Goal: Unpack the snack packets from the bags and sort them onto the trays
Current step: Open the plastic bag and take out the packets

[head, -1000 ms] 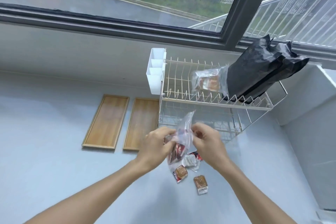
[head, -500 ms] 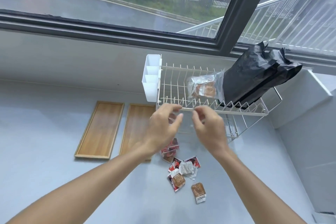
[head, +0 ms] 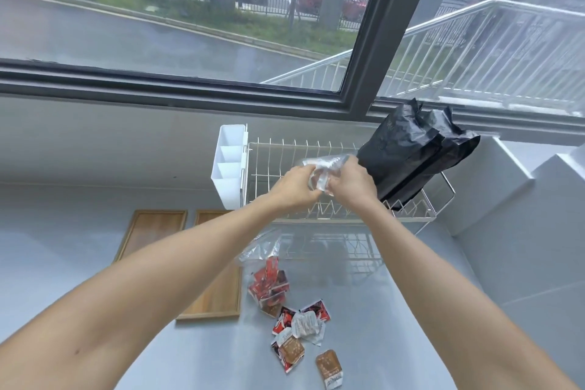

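L hand [head: 296, 185] & R hand [head: 349, 182] both pinch clear snack bag [head: 324, 168] over dish rack [head: 269, 161]; loose packets' [head: 304, 326] print prob. unreadable.

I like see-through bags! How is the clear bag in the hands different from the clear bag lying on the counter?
The clear bag on the rack is gripped by the left hand and right hand up at the wire dish rack; the clear bag on the counter lies untouched beside a wooden tray. The counter bag shows red snack packets inside; what the held one contains cannot be told. Both are crinkly and transparent.
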